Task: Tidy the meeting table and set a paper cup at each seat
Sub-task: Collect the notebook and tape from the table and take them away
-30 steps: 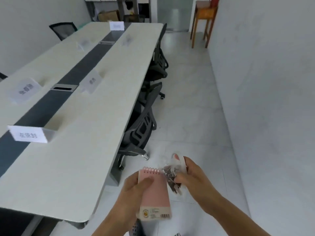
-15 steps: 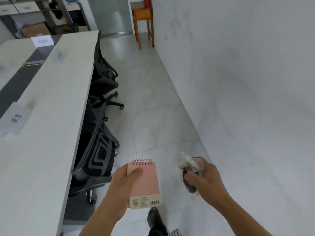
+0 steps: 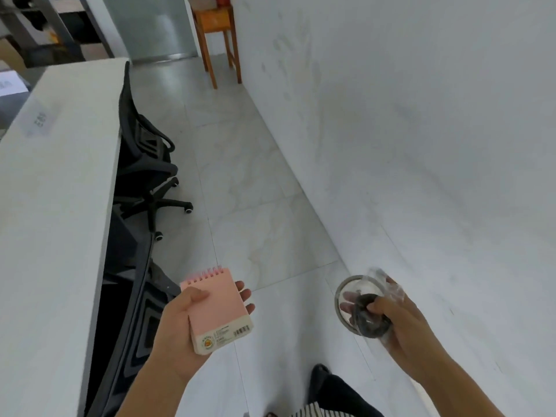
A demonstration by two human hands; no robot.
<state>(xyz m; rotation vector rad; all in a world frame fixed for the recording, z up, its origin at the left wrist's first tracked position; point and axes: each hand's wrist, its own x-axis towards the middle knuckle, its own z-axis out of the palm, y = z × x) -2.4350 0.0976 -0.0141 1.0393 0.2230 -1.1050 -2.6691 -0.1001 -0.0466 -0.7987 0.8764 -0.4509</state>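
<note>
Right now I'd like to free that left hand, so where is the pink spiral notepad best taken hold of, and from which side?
Probably pinch the pink spiral notepad at its coil-bound top edge, coming from the far side. That end sticks out bare beyond the left hand, whose thumb crosses the cover while fingers wrap the right edge.

Left forearm [image 3: 156, 377]: bare, enters from the near edge and angles up toward centre. Left hand [image 3: 183, 323]: palm turned up, grips a small pink spiral-bound notebook [image 3: 218, 308]; thumb lies across the cover near its top left corner, fingertips [image 3: 245, 294] show past its right edge.

Right forearm [image 3: 445, 377]: bare, enters from the near right. Right hand [image 3: 403, 322]: fingers curled round a clear crinkled plastic package [image 3: 361, 308] with dark contents, thumb pressed on top.

The hands are well apart. One dark shoe [image 3: 320, 373] shows between the forearms.
</note>
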